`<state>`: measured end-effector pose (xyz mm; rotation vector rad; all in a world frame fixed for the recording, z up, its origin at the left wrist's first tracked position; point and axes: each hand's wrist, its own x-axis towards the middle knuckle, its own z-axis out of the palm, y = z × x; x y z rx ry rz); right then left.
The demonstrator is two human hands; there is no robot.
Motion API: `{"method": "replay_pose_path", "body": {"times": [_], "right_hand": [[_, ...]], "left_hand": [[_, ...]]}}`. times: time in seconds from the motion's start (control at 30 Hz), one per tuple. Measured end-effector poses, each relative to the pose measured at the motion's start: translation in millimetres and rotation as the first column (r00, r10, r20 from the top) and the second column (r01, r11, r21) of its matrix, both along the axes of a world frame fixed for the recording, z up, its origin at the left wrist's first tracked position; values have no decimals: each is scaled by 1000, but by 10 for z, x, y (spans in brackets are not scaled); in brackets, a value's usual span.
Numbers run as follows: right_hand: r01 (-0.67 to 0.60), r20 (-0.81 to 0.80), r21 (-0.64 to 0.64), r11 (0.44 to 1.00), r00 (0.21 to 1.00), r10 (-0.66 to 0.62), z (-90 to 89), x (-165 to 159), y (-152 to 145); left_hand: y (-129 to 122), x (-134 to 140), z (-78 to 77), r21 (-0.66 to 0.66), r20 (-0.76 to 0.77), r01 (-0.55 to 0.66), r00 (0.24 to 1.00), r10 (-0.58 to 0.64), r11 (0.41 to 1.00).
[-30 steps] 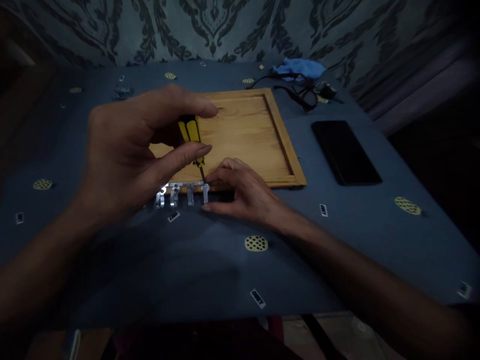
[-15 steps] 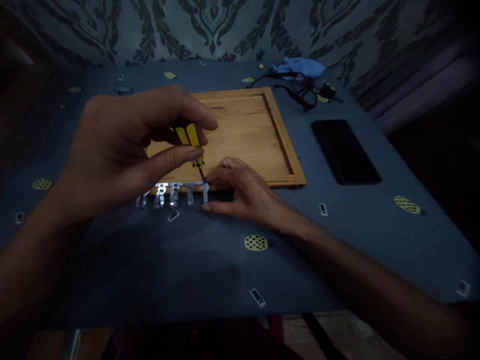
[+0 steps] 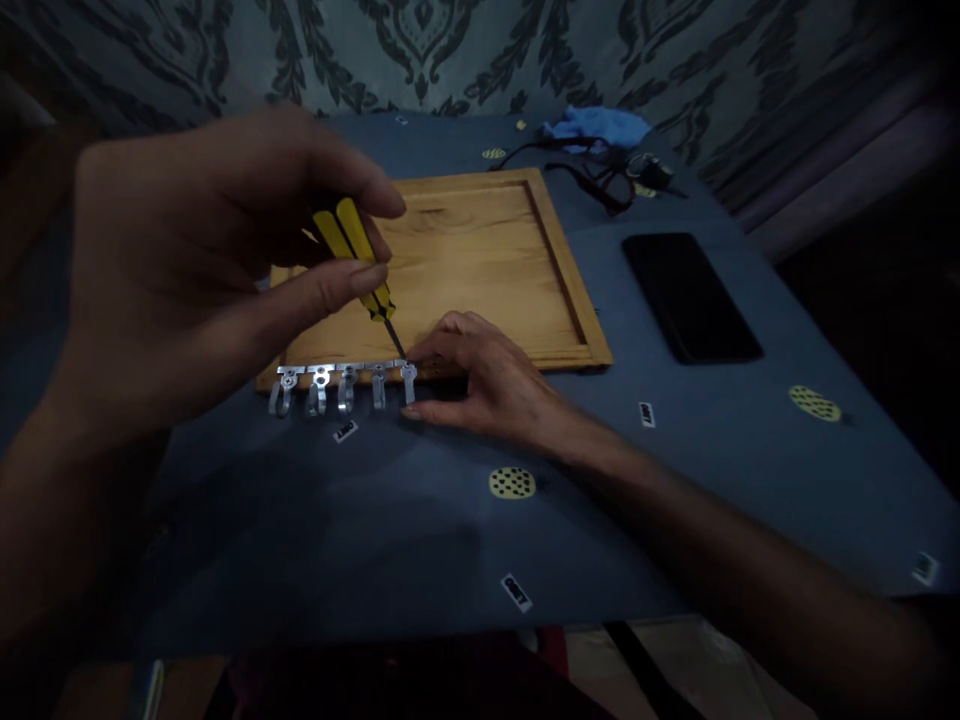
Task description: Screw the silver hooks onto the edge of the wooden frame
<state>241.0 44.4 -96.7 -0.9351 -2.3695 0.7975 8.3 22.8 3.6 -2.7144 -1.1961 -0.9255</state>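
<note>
Rectangular light-brown wooden panel with a raised rim (image 3: 480, 250) lies on the blue patterned tablecloth (image 3: 420, 560). At left, the left hand (image 3: 202, 240) is curled closed around a yellow-handled screwdriver; at the panel's near edge, the right hand (image 3: 491, 385) is half open, its grip impossible to tell. Farther right lies a flat black phone (image 3: 691, 298). The yellow-handled screwdriver (image 3: 351, 235) slants down to the rightmost of five small silver metal hooks (image 3: 346, 388) along that edge, beside the right thumb and forefinger.

The hooks (image 3: 346, 382) look shiny metal, the framed board (image 3: 472, 255) smooth wood.
</note>
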Motion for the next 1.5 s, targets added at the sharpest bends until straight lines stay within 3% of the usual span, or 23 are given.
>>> {"method": "replay_pose_path", "body": {"times": [0.07, 0.13, 0.47, 0.63, 0.9, 1.5], "right_hand": [[-2, -3, 9, 1000, 1000, 2, 7, 0, -3], [-2, -4, 10, 1000, 1000, 2, 16, -1, -6], [-2, 6, 21, 1000, 1000, 2, 1, -19, 2], [8, -1, 24, 1000, 1000, -8, -2, -16, 1], [3, 9, 15, 1000, 1000, -3, 24, -13, -1], [44, 7, -38, 998, 999, -43, 44, -31, -15]], "left_hand": [[4, 71, 11, -153, 154, -49, 985, 73, 987], [1, 126, 26, -204, 201, -41, 976, 82, 978], [0, 101, 13, -207, 216, 53, 976, -7, 977], [-16, 169, -17, -107, 143, 42, 989, -26, 993], [-24, 250, -96, -5, 222, -53, 974, 52, 999], [-26, 148, -5, -73, 105, 29, 994, -21, 997]]}}
